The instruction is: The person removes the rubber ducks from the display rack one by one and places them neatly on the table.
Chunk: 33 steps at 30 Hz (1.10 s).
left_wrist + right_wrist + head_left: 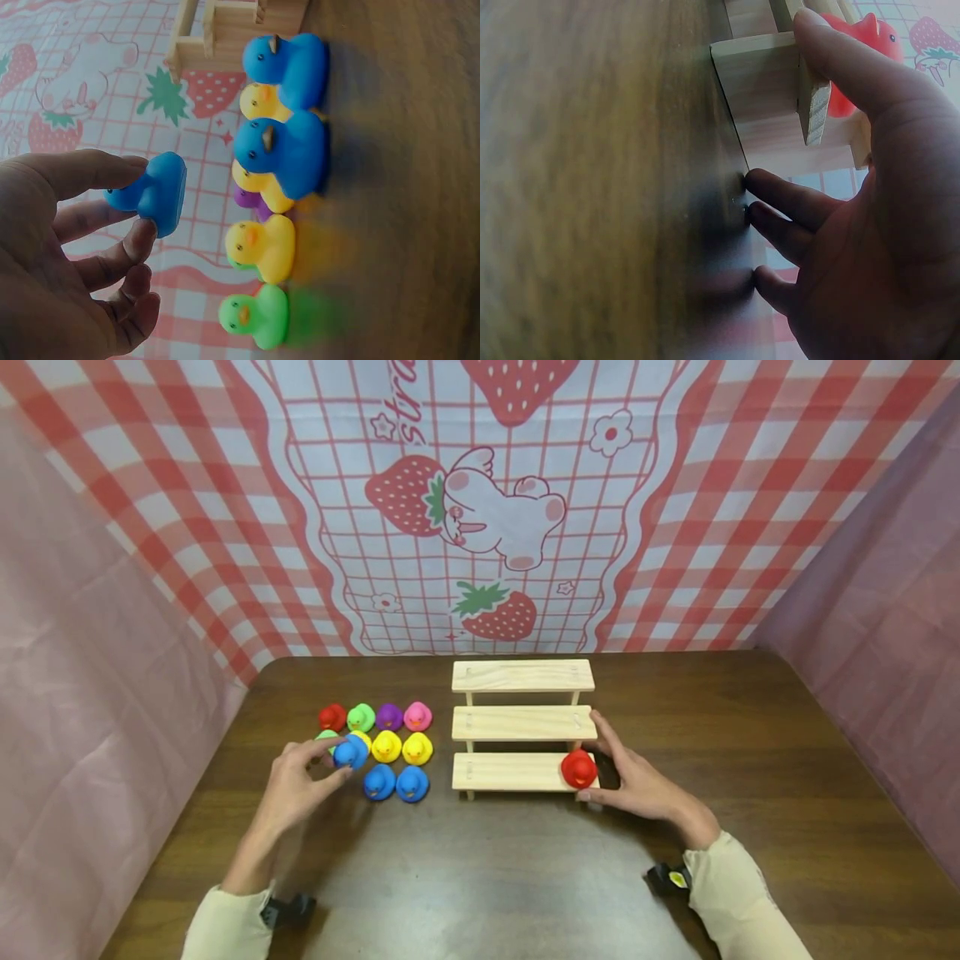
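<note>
My left hand (296, 785) pinches a blue rubber duck (163, 193) between thumb and fingers, raised off the table at the left end of the duck group. Two more blue ducks (412, 784) stand just right of it in the front row. A three-step wooden display stand (510, 723) is in the middle, with a red duck (579, 769) at the right end of its lowest step. At that end rests my right hand (648, 785). Its thumb touches the lowest board near the red duck, and other fingertips (769, 184) reach down to the tabletop.
Behind the blue ducks stand yellow ducks (386, 747) and a partly hidden green duck (327, 739). The back row has a red (332, 717), a green (361, 717), a purple (389, 717) and a pink duck (417, 717). A strawberry-print cloth (480, 527) hangs behind the table.
</note>
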Available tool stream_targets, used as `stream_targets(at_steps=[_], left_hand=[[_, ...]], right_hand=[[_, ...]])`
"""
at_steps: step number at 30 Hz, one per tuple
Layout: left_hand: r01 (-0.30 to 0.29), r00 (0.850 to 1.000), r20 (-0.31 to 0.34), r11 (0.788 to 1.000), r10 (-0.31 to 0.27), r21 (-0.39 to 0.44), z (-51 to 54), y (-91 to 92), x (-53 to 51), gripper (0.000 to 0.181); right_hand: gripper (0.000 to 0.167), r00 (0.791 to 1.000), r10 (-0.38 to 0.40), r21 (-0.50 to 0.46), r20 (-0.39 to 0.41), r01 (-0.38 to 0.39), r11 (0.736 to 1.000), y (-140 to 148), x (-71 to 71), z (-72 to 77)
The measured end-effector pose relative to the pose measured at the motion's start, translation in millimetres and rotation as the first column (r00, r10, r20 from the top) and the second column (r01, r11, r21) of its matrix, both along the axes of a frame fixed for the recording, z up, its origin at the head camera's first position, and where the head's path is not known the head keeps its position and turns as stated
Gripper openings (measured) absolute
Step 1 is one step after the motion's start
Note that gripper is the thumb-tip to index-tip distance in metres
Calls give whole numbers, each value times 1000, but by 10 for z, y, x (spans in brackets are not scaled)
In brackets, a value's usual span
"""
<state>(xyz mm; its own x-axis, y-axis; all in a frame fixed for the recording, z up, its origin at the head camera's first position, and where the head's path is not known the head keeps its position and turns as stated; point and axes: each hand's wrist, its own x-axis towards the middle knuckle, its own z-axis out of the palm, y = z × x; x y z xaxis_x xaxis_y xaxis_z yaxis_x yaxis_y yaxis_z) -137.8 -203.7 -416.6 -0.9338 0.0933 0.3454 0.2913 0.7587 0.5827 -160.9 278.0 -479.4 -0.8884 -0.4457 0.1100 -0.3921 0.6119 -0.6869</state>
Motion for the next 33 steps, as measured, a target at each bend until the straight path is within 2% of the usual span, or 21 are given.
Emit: stream_targets(at_steps=[3,8,16,20,26,33], left_hand=[[-14,998,57,1000,14,-12,-24,-37,2,37],[-25,994,107,999,27,-27,-99,-104,-6,36],[-9,993,117,1000,12,-29,-230,-179,-33,35],[0,989,145,1000,3,-23,-286,-193,-46,35],[-1,974,228,1000,4,-16,-316,-199,-48,35],[3,967,255,1000,3,-20,-343,-215,-57,36]], right_hand=[[120,1000,1,-4,4,-1,1000,-1,2,0],[121,1000,1,-6,18,0,1000,-3,1,-3],[121,1000,-4,1,19,4,1000,-9,3,12],[120,1000,-8,11,15,8,1000,-9,5,11],[120,1000,-6,11,8,6,1000,-5,6,2],[121,1000,-12,8,10,12,1000,1,5,4]])
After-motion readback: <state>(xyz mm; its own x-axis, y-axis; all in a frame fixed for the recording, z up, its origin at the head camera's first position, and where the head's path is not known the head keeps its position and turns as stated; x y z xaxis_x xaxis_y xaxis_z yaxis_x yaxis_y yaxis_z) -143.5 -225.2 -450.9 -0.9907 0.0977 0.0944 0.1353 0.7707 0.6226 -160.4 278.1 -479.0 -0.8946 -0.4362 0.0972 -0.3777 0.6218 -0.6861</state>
